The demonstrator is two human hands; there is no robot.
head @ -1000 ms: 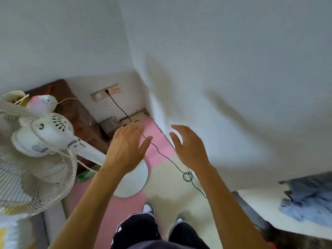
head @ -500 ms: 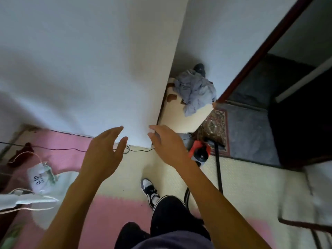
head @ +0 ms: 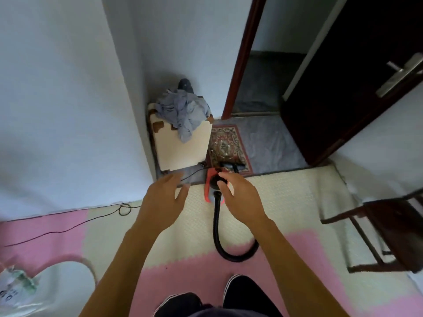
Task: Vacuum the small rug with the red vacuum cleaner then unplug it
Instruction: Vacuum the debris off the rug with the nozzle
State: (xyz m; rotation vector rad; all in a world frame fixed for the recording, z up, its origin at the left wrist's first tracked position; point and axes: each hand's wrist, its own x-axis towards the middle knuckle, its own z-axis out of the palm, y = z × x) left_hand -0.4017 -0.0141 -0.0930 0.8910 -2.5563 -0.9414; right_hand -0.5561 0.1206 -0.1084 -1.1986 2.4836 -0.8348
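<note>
Cream-and-pink foam floor mat [head: 286, 202] underfoot; at its far edge, by the doorway, the small patterned red-bordered rug [head: 225, 143] lies lengthwise away from the person. Red canister vacuum cleaner [head: 211, 181] sits at the mat's edge just short of the rug, nozzle on the rug's near end, black ribbed hose [head: 217, 225] looping back toward the feet. Thin black power cord [head: 68, 227] trails left along the wall. Right hand [head: 242, 197], empty grip, fingers spread, hovers over the canister, nearer. Left hand [head: 163, 200], likewise spread and empty, just left.
</note>
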